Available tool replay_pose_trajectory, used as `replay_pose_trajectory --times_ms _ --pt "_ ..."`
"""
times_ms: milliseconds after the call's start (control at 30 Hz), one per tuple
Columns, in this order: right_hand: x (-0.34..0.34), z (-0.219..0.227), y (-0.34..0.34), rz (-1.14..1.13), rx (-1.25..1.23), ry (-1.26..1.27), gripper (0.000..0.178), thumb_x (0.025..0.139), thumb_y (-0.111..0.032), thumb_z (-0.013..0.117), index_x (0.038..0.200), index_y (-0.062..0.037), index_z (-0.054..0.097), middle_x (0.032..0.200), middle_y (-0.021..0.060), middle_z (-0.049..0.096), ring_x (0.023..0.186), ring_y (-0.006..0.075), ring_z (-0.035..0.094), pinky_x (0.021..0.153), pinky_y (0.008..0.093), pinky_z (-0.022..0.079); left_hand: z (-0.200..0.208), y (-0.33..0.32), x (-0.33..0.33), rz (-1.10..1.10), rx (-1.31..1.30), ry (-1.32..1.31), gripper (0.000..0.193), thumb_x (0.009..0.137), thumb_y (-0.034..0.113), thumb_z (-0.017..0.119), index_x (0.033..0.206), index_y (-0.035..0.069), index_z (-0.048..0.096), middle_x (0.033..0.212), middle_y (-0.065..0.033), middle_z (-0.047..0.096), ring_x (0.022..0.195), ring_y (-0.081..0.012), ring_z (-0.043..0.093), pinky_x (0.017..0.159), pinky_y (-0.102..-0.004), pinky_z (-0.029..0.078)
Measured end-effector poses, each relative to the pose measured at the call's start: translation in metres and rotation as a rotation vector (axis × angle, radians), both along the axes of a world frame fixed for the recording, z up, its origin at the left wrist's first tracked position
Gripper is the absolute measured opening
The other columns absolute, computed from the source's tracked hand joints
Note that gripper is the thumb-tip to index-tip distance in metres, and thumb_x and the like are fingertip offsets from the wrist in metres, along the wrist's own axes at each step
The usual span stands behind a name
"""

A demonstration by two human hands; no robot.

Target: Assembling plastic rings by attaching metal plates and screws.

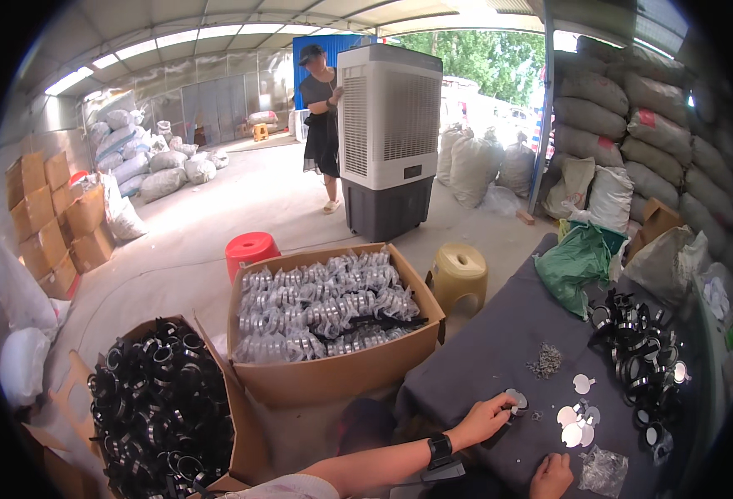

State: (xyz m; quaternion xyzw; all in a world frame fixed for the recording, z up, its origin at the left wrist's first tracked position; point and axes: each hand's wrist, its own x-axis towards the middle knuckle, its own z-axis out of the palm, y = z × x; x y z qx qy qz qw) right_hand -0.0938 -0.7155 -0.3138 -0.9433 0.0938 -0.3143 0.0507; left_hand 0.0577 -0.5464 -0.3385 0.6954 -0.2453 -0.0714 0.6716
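My left hand (485, 418), with a dark watch on its wrist, reaches over the grey cloth-covered table (466, 358). Its fingers grip a small round part (516, 401) with a shiny rim. Closer to me, my right hand (552, 476) rests with curled fingers by the table's near side; whatever they may hold is hidden. Several pale flat discs with small tabs (577, 426) lie right of my hands. Beyond them is a heap of tiny metal pieces (546, 360). A clear plastic bag of small pieces (604, 471) sits beside my right hand.
Black parts with round metal rims (641, 349) crowd the table's right side, near a green sack (579, 262). Cartons of black parts (163, 399) and wrapped parts (325, 303) stand left. Beyond are stools (460, 277), an air cooler (390, 125) and a person (321, 100) touching it.
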Motion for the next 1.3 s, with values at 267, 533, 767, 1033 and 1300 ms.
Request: replay_pose_trajectory --times_ms 267,533,767,1033,1300 --pt "0.0 -0.001 -0.002 0.026 0.012 -0.001 0.01 0.087 -0.016 0.057 0.085 -0.0065 0.059 0.078 0.0155 0.055 0.063 0.036 0.057 0.054 0.044 0.046 -0.003 -0.001 0.002 -0.003 -0.005 0.019 0.021 0.089 0.008 0.051 0.109 0.008 0.056 0.063 0.0031 0.049 0.058 -0.0044 0.041 0.057 -0.0224 0.037" --pt "0.001 -0.001 0.0 0.019 0.001 0.01 0.01 0.088 -0.016 0.057 0.085 -0.0066 0.058 0.079 0.0157 0.056 0.063 0.0358 0.057 0.054 0.0436 0.046 -0.003 0.0 0.002 0.007 -0.032 -0.013 0.021 0.089 0.008 0.051 0.109 0.008 0.057 0.062 0.0031 0.049 0.058 -0.004 0.041 0.056 -0.0226 0.037" --pt "0.0 0.001 0.001 0.01 -0.005 0.016 0.009 0.088 -0.016 0.057 0.086 -0.007 0.059 0.079 0.0157 0.057 0.062 0.0357 0.057 0.054 0.0435 0.046 -0.006 -0.002 0.002 0.014 -0.041 -0.025 0.02 0.089 0.008 0.052 0.109 0.008 0.057 0.062 0.0023 0.05 0.058 -0.004 0.042 0.055 -0.023 0.037" --pt "0.0 0.0 0.0 0.032 0.006 -0.011 0.009 0.087 -0.016 0.057 0.086 -0.0072 0.059 0.079 0.0157 0.057 0.062 0.0361 0.057 0.054 0.0437 0.046 -0.009 -0.003 0.004 0.008 -0.009 -0.012 0.02 0.089 0.008 0.052 0.108 0.007 0.057 0.063 0.0025 0.051 0.058 -0.0037 0.043 0.056 -0.0224 0.037" --pt "0.002 -0.001 0.001 0.015 -0.015 0.002 0.009 0.087 -0.016 0.057 0.086 -0.0076 0.059 0.079 0.0155 0.057 0.062 0.0359 0.057 0.053 0.0436 0.046 -0.009 0.0 0.006 0.001 -0.017 -0.038 0.022 0.087 0.01 0.052 0.109 0.007 0.056 0.065 -0.0073 0.058 0.056 -0.0141 0.055 0.056 -0.029 0.043"
